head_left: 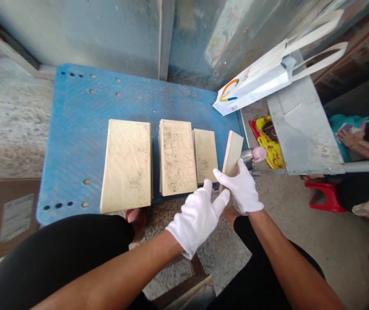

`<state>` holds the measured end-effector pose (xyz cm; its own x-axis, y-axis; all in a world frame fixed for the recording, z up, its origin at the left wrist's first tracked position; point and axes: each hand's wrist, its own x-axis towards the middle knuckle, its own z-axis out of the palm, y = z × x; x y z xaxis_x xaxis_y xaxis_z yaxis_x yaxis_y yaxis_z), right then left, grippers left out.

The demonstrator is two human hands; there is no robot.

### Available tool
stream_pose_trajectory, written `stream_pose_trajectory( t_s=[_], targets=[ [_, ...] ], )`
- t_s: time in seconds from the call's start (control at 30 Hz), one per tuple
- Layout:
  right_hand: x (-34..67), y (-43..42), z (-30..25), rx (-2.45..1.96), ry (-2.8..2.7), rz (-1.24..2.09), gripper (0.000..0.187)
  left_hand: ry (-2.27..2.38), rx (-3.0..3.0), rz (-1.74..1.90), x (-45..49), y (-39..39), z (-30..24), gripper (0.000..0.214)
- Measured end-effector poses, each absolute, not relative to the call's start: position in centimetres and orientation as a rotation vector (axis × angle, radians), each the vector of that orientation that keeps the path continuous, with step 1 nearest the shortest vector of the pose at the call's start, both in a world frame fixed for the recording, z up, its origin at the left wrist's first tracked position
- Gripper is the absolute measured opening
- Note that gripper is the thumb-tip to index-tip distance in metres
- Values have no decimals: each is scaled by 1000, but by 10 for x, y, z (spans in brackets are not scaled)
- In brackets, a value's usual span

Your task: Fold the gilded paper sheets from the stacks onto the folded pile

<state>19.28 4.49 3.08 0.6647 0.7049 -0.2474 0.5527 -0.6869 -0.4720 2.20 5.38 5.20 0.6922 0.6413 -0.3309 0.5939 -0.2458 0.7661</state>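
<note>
Three pale stacks (128, 165) lay on the desk (139, 101). Beside them, the right hand (244, 187) grasped a tilted block (233, 146) in its fingers; whether the left hand (195, 217) gripped it too could not be told.

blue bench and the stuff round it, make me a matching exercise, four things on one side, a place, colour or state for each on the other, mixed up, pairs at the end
Things:
1. bag
2. stool
3. right hand
4. cardboard box

Matches:
A. gripping a pale block
B. beside the left end of the blue bench
C. at the bench's far right corner
D. red

Pairs: 1-C, 2-D, 3-A, 4-B
</note>
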Motion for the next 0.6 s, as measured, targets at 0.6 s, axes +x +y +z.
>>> stream_pose_trajectory(
  t_s=[0.6],
  targets=[
    [206,143,-49,-2892,-1095,664,124,562,2443,-595,23,25,38,35]
  ],
)
